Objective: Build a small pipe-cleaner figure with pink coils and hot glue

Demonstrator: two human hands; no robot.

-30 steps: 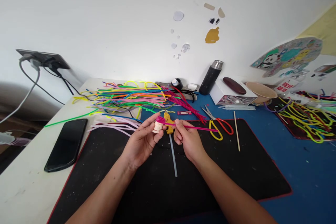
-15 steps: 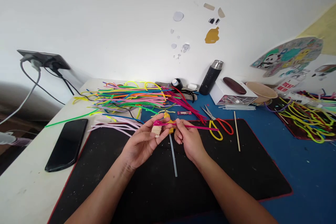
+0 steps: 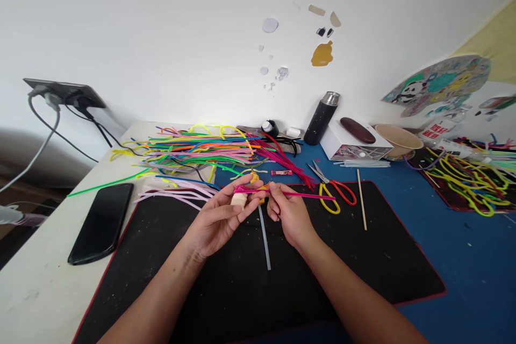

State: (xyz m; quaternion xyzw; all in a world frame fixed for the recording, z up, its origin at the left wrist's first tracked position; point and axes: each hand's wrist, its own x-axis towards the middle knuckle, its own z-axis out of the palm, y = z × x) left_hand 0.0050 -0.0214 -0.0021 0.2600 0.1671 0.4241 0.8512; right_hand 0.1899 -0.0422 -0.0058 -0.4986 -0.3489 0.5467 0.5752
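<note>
My left hand (image 3: 220,215) is closed round a small cream-coloured spool-like piece (image 3: 238,200), held above the black mat (image 3: 161,258). A magenta pipe cleaner (image 3: 298,194) crosses over that piece and runs to the right. My right hand (image 3: 287,209) pinches the pipe cleaner near its left end, close to my left fingertips. Just behind both hands a small yellow object (image 3: 255,178) lies on the mat's far edge. A clear glue stick (image 3: 265,236) lies on the mat below my hands.
A heap of coloured pipe cleaners (image 3: 197,148) lies behind the hands. Scissors (image 3: 334,188) and a wooden stick (image 3: 362,199) lie to the right. A black phone (image 3: 101,221) lies left. A black flask (image 3: 321,118), white box (image 3: 355,145) and bowl (image 3: 399,137) stand behind.
The left hand has turned the cream piece slightly downward and the pipe cleaner now lies across its top. Both hands stay in about the same place.
</note>
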